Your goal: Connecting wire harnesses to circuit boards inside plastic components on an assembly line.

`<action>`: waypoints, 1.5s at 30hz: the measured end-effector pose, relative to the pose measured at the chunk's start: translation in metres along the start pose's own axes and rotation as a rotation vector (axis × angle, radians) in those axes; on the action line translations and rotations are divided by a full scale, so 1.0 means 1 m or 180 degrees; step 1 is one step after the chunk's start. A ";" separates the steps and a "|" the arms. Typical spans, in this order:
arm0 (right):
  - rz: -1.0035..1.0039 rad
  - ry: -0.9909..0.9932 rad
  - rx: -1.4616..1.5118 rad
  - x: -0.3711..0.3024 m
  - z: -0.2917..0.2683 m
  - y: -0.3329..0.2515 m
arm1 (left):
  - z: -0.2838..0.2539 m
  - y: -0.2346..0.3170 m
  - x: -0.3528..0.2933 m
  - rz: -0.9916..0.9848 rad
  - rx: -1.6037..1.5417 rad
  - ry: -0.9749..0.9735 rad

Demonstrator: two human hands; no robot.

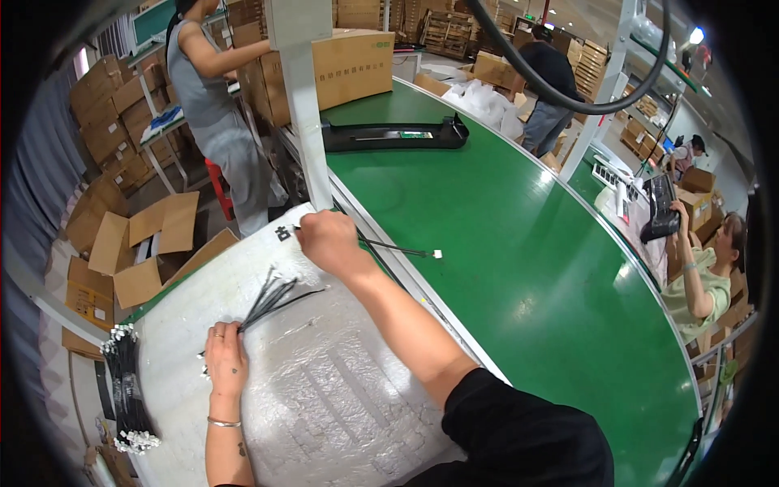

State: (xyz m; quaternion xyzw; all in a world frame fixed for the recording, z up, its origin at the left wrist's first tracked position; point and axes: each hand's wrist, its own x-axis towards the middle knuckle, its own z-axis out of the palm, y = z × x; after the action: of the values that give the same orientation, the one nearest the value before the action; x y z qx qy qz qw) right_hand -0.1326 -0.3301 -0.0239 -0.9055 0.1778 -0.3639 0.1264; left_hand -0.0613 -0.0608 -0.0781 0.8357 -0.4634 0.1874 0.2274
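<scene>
Beyond right grip [324, 241], cable [398, 248] outstretched

1. The left hand [225, 357] lies palm down, low and close to the body, fingers drawn together and pointing away — a ring on one finger, a thin bracelet at the wrist.
2. The left forearm comes straight up from the lower edge, bare, with a small dark mark near the wrist.
3. The right hand [329, 241] is stretched well forward, knuckles up, fingers curled in a loose pinch.
4. The right arm runs diagonally from a black sleeve at the lower right — elbow nearly straight, forearm bare.
</scene>
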 end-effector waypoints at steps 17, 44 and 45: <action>0.0342 -0.0798 -0.1968 0.072 -0.056 0.249 | -0.003 0.008 0.008 0.0126 -0.0682 -0.0316; -0.1927 -0.1485 -0.1887 -0.107 -0.275 0.102 | -0.004 0.010 0.012 0.0178 -0.0604 -0.0412; -0.2167 -0.1418 -0.1949 -0.113 -0.279 0.079 | -0.011 0.016 0.012 0.0208 -0.0337 -0.0190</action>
State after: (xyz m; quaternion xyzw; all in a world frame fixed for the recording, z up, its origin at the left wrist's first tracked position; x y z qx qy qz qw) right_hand -0.4232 -0.3827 0.0751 -0.9632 -0.0602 -0.1139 -0.2358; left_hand -0.0704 -0.0706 -0.0591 0.8121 -0.5063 0.1450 0.2512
